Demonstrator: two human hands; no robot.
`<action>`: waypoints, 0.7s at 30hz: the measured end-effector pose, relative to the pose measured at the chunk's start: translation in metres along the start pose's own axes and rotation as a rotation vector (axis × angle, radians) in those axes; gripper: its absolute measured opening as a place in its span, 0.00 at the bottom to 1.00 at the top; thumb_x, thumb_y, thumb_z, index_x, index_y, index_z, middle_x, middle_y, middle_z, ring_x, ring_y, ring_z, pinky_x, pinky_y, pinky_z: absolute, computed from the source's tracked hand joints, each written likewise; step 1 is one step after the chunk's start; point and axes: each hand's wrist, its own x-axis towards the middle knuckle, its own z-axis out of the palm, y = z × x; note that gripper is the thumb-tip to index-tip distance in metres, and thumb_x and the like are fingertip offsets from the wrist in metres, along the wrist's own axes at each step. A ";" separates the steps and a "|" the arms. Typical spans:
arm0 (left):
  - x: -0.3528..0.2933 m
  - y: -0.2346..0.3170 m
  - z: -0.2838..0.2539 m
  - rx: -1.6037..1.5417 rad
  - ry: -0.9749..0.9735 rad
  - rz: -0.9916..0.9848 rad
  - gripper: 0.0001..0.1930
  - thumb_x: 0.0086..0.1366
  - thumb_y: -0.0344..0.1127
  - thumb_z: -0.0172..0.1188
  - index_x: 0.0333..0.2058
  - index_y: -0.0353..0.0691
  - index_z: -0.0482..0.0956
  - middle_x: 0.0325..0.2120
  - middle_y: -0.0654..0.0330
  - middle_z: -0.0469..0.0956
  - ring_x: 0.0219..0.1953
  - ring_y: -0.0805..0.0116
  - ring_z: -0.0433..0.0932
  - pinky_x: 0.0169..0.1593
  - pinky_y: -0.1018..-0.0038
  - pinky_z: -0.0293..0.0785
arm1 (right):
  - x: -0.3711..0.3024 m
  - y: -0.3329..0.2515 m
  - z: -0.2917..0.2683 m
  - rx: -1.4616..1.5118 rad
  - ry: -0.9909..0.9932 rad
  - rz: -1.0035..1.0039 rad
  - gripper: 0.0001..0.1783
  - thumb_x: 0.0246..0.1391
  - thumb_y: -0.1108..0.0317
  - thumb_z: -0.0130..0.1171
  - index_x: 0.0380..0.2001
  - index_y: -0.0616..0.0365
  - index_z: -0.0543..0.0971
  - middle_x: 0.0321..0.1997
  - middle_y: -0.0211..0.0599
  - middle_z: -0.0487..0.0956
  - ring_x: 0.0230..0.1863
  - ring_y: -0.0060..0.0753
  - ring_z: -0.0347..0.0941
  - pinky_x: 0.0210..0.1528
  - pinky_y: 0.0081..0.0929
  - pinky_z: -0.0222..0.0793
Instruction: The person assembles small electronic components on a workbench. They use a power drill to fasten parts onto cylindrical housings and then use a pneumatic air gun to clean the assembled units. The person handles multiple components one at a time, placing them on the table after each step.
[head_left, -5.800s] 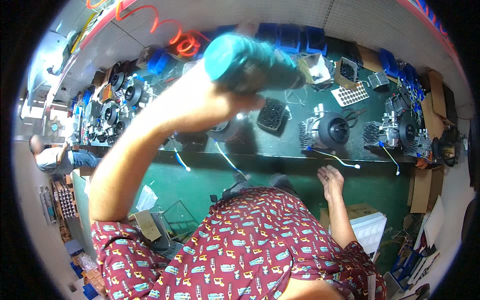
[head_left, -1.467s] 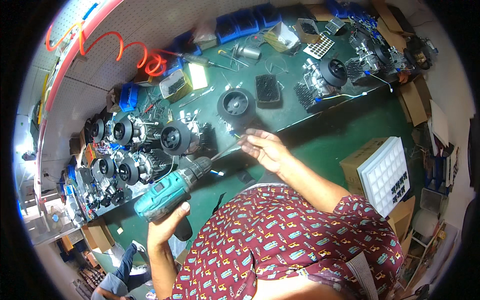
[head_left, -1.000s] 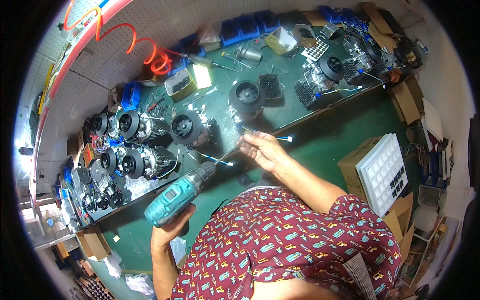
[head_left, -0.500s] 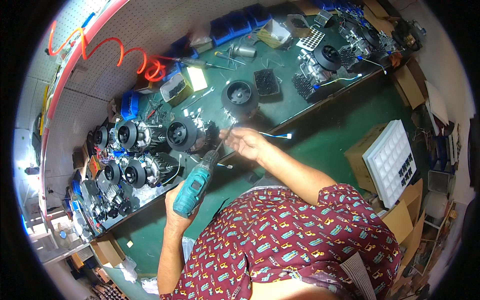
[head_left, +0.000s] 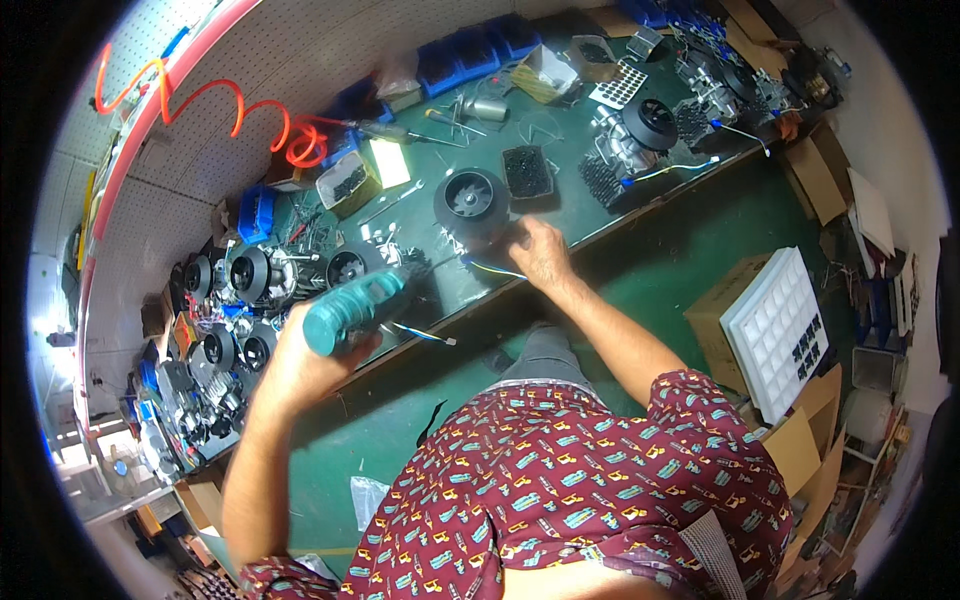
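Box (head_left: 533,195) holds dark bits (head_left: 526,170); white tray (head_left: 768,318), dark pieces (head_left: 808,348); drill (head_left: 350,310) gripped.

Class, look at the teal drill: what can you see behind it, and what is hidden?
Behind the teal drill, held in the left hand, the upper part of a black fan wheel shows. Its lower part is covered; anything else there cannot be seen.
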 end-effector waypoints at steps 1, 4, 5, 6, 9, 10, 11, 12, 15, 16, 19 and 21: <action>0.014 -0.002 -0.006 0.064 -0.020 0.102 0.20 0.55 0.30 0.69 0.48 0.40 0.82 0.37 0.49 0.84 0.38 0.56 0.84 0.45 0.65 0.79 | 0.009 0.011 0.000 0.033 -0.030 -0.045 0.15 0.45 0.72 0.62 0.39 0.65 0.77 0.43 0.54 0.80 0.45 0.58 0.77 0.46 0.44 0.74; 0.049 0.018 -0.032 0.118 -0.218 0.011 0.21 0.53 0.28 0.69 0.48 0.38 0.80 0.40 0.55 0.83 0.41 0.63 0.80 0.51 0.67 0.76 | 0.019 0.011 -0.001 0.095 -0.071 -0.106 0.13 0.45 0.70 0.64 0.34 0.64 0.76 0.39 0.52 0.80 0.44 0.59 0.77 0.45 0.45 0.74; 0.055 0.022 -0.037 0.093 -0.227 -0.010 0.22 0.53 0.29 0.70 0.48 0.38 0.79 0.40 0.55 0.83 0.41 0.62 0.80 0.51 0.66 0.76 | 0.023 0.011 -0.001 0.080 -0.115 -0.119 0.12 0.45 0.70 0.64 0.33 0.64 0.76 0.39 0.52 0.80 0.44 0.59 0.77 0.45 0.45 0.74; 0.066 0.022 -0.039 0.067 -0.249 -0.013 0.23 0.53 0.30 0.70 0.49 0.38 0.78 0.40 0.55 0.82 0.42 0.61 0.80 0.51 0.65 0.76 | 0.024 0.016 -0.003 0.056 -0.145 -0.116 0.12 0.45 0.69 0.65 0.33 0.64 0.77 0.39 0.51 0.80 0.43 0.58 0.77 0.44 0.45 0.74; 0.082 0.028 -0.046 0.143 -0.316 -0.023 0.28 0.53 0.32 0.71 0.53 0.39 0.75 0.44 0.52 0.81 0.46 0.58 0.79 0.53 0.64 0.75 | 0.027 0.014 -0.004 -0.051 -0.155 -0.178 0.12 0.45 0.67 0.66 0.31 0.62 0.78 0.39 0.50 0.80 0.44 0.57 0.77 0.45 0.47 0.74; 0.085 0.029 -0.046 0.188 -0.325 -0.047 0.28 0.53 0.33 0.71 0.54 0.39 0.74 0.45 0.52 0.81 0.46 0.58 0.79 0.53 0.63 0.75 | 0.026 0.010 -0.007 -0.098 -0.167 -0.190 0.12 0.44 0.67 0.66 0.31 0.62 0.78 0.39 0.50 0.81 0.44 0.57 0.77 0.45 0.48 0.74; 0.088 0.027 -0.046 0.156 -0.333 -0.017 0.28 0.53 0.33 0.72 0.53 0.38 0.75 0.45 0.51 0.82 0.46 0.58 0.79 0.53 0.63 0.75 | 0.024 0.007 -0.010 -0.131 -0.188 -0.200 0.12 0.44 0.67 0.65 0.32 0.62 0.78 0.39 0.49 0.81 0.44 0.58 0.77 0.45 0.49 0.74; 0.090 0.027 -0.045 0.170 -0.337 -0.021 0.27 0.53 0.33 0.72 0.53 0.38 0.75 0.44 0.51 0.82 0.46 0.58 0.79 0.53 0.63 0.75 | 0.025 0.004 -0.012 -0.152 -0.193 -0.196 0.12 0.45 0.67 0.65 0.32 0.62 0.78 0.39 0.49 0.81 0.44 0.58 0.77 0.45 0.49 0.74; 0.091 0.032 -0.045 0.189 -0.342 -0.016 0.26 0.53 0.33 0.71 0.51 0.37 0.76 0.43 0.51 0.83 0.45 0.57 0.80 0.53 0.63 0.76 | 0.025 0.003 -0.013 -0.165 -0.195 -0.198 0.13 0.45 0.67 0.64 0.33 0.62 0.77 0.39 0.50 0.80 0.44 0.59 0.77 0.45 0.49 0.74; 0.091 0.032 -0.045 0.206 -0.348 -0.028 0.25 0.53 0.33 0.71 0.51 0.37 0.76 0.43 0.51 0.83 0.44 0.58 0.80 0.53 0.63 0.76 | 0.025 0.005 -0.011 -0.137 -0.187 -0.207 0.12 0.45 0.68 0.64 0.33 0.62 0.77 0.38 0.50 0.80 0.43 0.60 0.77 0.45 0.50 0.74; 0.092 0.032 -0.044 0.229 -0.359 -0.060 0.25 0.53 0.32 0.71 0.51 0.37 0.77 0.43 0.51 0.83 0.44 0.58 0.80 0.52 0.63 0.76 | 0.022 0.008 -0.008 -0.079 -0.154 -0.254 0.12 0.45 0.68 0.64 0.31 0.63 0.76 0.36 0.53 0.80 0.41 0.61 0.77 0.43 0.49 0.74; 0.093 0.034 -0.044 0.212 -0.358 -0.075 0.24 0.53 0.32 0.71 0.50 0.37 0.77 0.42 0.52 0.83 0.44 0.59 0.80 0.51 0.63 0.76 | 0.024 0.013 -0.003 -0.046 -0.145 -0.245 0.12 0.45 0.68 0.64 0.30 0.63 0.75 0.35 0.53 0.80 0.41 0.61 0.77 0.43 0.49 0.74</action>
